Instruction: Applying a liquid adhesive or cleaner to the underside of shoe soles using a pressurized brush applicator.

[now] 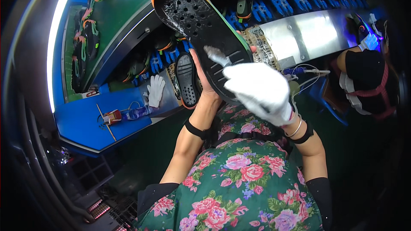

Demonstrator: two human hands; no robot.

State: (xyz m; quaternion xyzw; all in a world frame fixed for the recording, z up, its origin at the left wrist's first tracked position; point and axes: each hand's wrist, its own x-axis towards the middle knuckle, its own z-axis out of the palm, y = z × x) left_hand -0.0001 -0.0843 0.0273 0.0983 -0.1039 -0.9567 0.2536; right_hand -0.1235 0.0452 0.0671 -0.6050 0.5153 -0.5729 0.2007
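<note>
My left hand, bare, grips a black shoe sole with an orange and green rim from underneath, holding it tilted up in front of me. Wet glue shines on the sole's upper end. My right hand, in a white glove, holds a small brush whose bristles touch the middle of the sole. A second black sole lies on the bench just left of my left wrist.
A spare white glove lies on the blue bench, near a plastic bottle and a stick. A green conveyor carries more soles at the back. Another person sits at the right. A metal plate lies ahead.
</note>
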